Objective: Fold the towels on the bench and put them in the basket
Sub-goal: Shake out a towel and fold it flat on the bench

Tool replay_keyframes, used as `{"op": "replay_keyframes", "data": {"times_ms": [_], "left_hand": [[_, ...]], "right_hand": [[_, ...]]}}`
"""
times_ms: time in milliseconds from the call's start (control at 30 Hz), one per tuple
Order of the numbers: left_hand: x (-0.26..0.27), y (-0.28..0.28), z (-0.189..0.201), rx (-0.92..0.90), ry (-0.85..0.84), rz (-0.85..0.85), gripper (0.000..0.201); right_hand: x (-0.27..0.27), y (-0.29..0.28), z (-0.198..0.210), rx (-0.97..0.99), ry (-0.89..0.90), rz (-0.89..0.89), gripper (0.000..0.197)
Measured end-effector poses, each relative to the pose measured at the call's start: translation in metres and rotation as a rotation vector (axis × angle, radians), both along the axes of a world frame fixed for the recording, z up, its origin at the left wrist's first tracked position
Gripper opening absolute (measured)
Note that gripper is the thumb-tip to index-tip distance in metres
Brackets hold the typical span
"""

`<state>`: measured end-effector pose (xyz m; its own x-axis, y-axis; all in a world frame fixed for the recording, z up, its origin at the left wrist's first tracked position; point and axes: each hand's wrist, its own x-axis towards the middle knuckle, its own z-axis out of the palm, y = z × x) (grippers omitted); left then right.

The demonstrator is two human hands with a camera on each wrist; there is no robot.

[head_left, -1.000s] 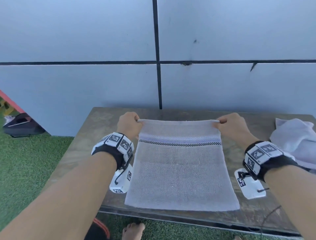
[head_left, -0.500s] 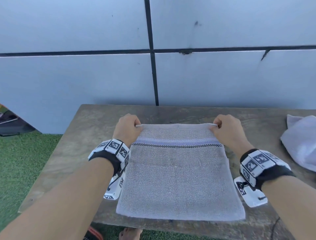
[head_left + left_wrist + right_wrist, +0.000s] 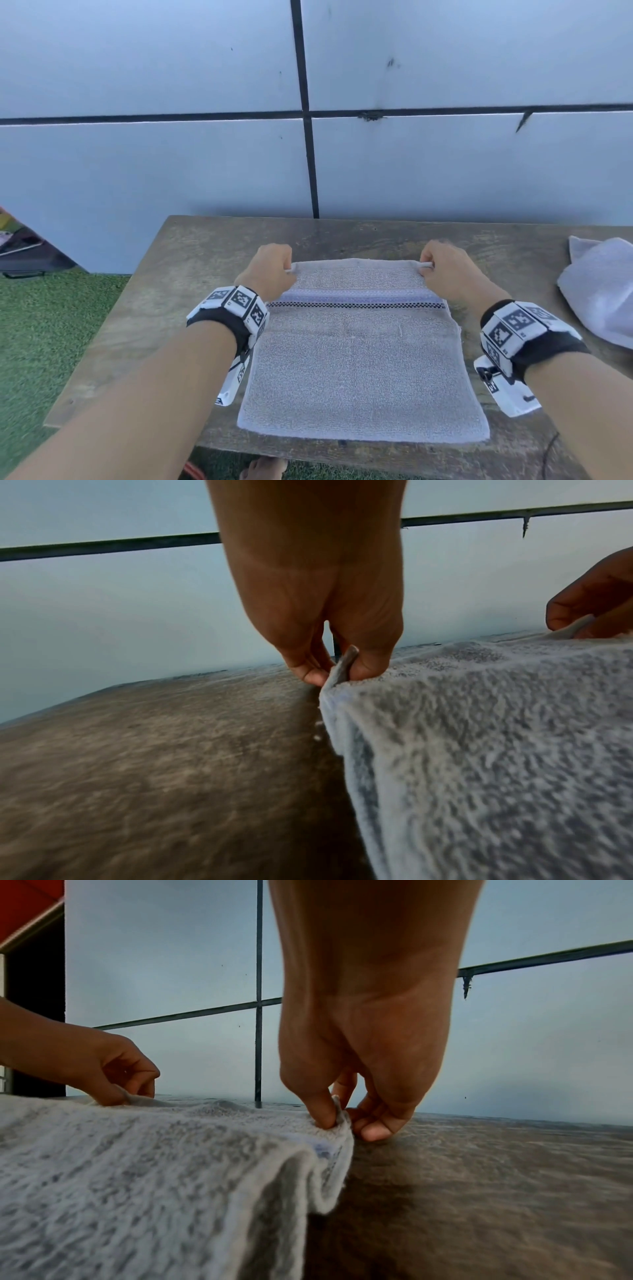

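A pale grey towel (image 3: 363, 363) with a checked stripe lies spread on the worn wooden bench (image 3: 171, 298), its near edge at the bench's front. My left hand (image 3: 270, 270) pinches the far left corner between thumb and fingers (image 3: 342, 666). My right hand (image 3: 448, 267) pinches the far right corner (image 3: 337, 1118). Both corners are lifted slightly off the bench, and the far edge is stretched between them. No basket is in view.
A second crumpled pale towel (image 3: 603, 291) lies at the bench's right end. A panelled grey wall (image 3: 445, 164) rises right behind the bench. Green turf (image 3: 41, 335) and a dark object (image 3: 24, 253) are at the left. A bare foot (image 3: 263, 469) shows under the front edge.
Both hands, still pinching the far corners, have drawn slightly toward me and lowered the far edge, so the towel lies flatter. The head view has shifted.
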<state>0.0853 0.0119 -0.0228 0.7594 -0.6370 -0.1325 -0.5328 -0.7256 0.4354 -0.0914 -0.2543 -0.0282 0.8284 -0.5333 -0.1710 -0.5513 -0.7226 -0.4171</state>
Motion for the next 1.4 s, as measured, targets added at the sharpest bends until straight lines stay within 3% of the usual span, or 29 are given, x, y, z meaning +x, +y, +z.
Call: {"op": "replay_keyframes", "data": {"times_ms": [133,267,567,833,1067,1400], "left_hand": [[-0.012,0.009,0.006,0.003,0.043,-0.048,0.036],[-0.027,0.016,0.017,0.076,0.084,-0.094,0.034],[-0.040,0.043,0.063,-0.050,0.093,-0.068,0.017],[-0.069,0.074,0.107,-0.116,0.034,-0.082,0.003],[-0.086,0.077,0.166,-0.297,-0.134,-0.027,0.010],[-0.085,0.085,0.252,-0.428,-0.172,-0.023,0.007]], "right_hand": [[-0.009,0.006,0.003,0.000,0.037,0.037,0.022],[-0.027,0.016,0.010,0.037,-0.057,0.055,0.017],[-0.079,0.030,0.046,0.072,-0.271,-0.013,0.025],[-0.123,0.040,0.081,0.016,-0.344,-0.030,0.012],[-0.129,0.041,0.142,-0.043,-0.514,-0.064,0.009],[-0.121,0.038,0.234,-0.140,-0.614,-0.077,0.010]]}}
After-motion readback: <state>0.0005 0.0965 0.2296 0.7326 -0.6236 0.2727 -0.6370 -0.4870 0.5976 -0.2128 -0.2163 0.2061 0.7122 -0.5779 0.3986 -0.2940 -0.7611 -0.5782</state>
